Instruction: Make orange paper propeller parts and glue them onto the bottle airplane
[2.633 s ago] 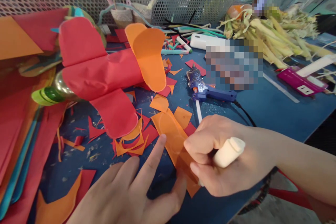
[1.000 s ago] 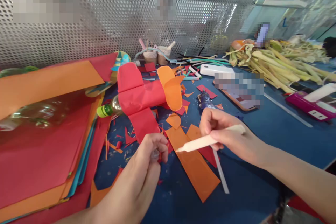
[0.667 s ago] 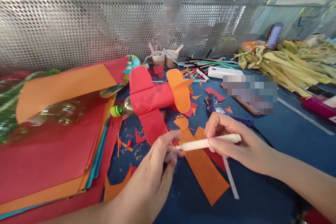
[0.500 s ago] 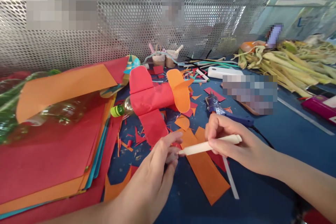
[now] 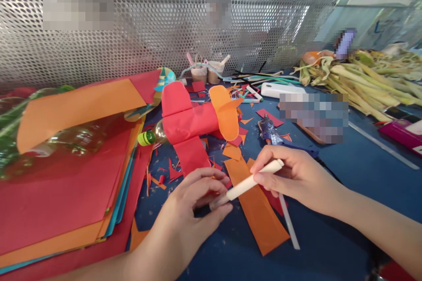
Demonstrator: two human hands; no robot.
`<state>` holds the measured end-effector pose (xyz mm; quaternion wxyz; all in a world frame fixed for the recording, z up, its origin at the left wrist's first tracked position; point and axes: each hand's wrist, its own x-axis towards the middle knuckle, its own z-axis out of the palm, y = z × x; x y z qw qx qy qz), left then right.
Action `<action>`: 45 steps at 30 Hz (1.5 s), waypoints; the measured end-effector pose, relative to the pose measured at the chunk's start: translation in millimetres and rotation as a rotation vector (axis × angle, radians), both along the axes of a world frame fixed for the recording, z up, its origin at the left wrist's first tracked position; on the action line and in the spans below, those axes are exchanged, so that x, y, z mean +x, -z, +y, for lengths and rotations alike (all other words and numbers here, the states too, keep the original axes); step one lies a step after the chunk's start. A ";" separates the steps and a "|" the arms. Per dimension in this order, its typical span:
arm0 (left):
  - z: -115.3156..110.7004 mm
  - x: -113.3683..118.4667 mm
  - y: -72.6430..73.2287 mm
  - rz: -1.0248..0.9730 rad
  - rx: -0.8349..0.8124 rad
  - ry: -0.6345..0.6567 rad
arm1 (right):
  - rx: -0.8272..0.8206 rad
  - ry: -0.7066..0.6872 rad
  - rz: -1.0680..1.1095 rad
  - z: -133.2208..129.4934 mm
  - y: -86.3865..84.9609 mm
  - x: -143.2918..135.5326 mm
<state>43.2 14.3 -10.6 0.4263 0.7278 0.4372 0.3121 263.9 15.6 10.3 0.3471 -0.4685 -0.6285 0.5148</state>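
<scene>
Right now the right hand grips a cream pen-like tool along its barrel, tip angled down-left, while the left hand is curled with thumb and fingers pinched on what looks like a small clear cap at the tip — can't tell if it's on or off. Both sit near centre, just above the orange paper strip on the blue table. Risks, as I judge them: the tip could mark or snag the strip or a fingertip if the cap slips; the loose white stick beside the strip could roll under the wrist; the glue gun lies just beyond the right hand, cord trailing near the forearm — easy to drag. Red paper-wrapped bottle plane sits beyond and left, close enough to get knocked. Containers: two small cups at the far mesh wall hold sticks or straws, contents unclear.
</scene>
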 end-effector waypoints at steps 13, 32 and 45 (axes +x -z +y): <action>-3.3 -0.6 5.7 0.077 -0.110 -0.048 | -0.109 -0.059 -0.013 -2.4 3.5 0.6; -2.5 -1.7 7.8 0.111 -0.114 -0.023 | 0.145 -0.165 -0.207 -3.7 5.7 -2.9; -7.0 -4.5 5.6 0.416 0.727 0.281 | 0.669 0.556 -0.621 9.6 -18.0 21.5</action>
